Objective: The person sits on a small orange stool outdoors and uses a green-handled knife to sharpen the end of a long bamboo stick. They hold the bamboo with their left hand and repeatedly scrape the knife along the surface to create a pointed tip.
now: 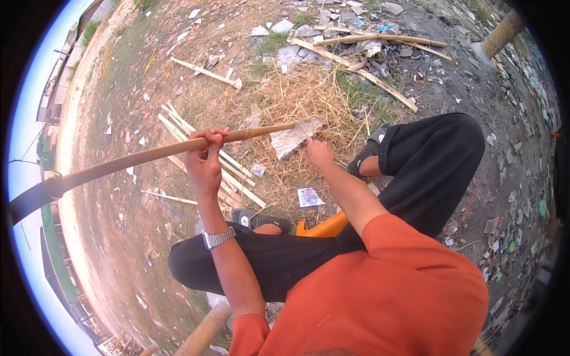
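Observation:
A long bamboo strip (pixel 148 155) slants from the far left edge to the middle. My left hand (pixel 205 157) is closed round it partway along, palm under it. The strip's thin tip rests over a rough pale slab (pixel 289 143) lying on dry straw. At the slab's right edge is my right hand (pixel 321 154), fingers curled closed, just below the strip's tip. What it grips, if anything, I cannot make out. Several split bamboo slats (pixel 234 172) lie on the ground beneath and beside my left hand.
An orange plastic piece (pixel 323 227) sits between my legs, near a printed paper scrap (pixel 310 197). Straw (pixel 309 89) and broken tiles lie ahead. More bamboo (pixel 380 39) lies at the far side, near an upright post (pixel 503 34). Rubble and litter cover the right.

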The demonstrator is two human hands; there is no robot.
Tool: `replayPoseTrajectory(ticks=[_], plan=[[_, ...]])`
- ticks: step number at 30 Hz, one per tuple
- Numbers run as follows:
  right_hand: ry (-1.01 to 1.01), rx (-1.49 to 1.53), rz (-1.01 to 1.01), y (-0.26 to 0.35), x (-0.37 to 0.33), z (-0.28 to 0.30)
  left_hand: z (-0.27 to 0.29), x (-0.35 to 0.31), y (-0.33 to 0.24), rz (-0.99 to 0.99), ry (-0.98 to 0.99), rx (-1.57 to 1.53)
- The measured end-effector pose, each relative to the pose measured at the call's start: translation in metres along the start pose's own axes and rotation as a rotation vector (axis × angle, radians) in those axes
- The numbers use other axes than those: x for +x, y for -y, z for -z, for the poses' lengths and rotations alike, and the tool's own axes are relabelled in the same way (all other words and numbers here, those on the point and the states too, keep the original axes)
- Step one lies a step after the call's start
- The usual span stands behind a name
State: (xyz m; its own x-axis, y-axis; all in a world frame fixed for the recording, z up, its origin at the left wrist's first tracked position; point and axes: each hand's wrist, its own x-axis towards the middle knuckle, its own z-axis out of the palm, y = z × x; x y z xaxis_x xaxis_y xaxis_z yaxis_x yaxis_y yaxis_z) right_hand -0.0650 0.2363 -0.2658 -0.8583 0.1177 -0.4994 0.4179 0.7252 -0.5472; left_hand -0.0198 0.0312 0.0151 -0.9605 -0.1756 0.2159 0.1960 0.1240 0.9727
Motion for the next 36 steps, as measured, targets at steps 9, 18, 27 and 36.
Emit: replayPoseTrajectory(ticks=[9, 18, 27, 36], plan=[[0.055, 0.065, 0.144, 0.034, -0.003, 0.006, 0.017, 0.004, 0.007, 0.030, -0.015, -0.031], [0.145, -0.423, 0.118, 0.010, 0.041, 0.012, 0.020, -0.003, 0.006, 0.022, 0.060, -0.026], [0.122, -0.560, 0.160, 0.062, 0.028, 0.081, 0.017, -0.006, -0.001, 0.010, -0.019, 0.008], [0.328, 0.248, 0.259, 0.119, -0.128, 0.091, 0.016, -0.010, -0.007, 0.002, -0.012, 0.061]])
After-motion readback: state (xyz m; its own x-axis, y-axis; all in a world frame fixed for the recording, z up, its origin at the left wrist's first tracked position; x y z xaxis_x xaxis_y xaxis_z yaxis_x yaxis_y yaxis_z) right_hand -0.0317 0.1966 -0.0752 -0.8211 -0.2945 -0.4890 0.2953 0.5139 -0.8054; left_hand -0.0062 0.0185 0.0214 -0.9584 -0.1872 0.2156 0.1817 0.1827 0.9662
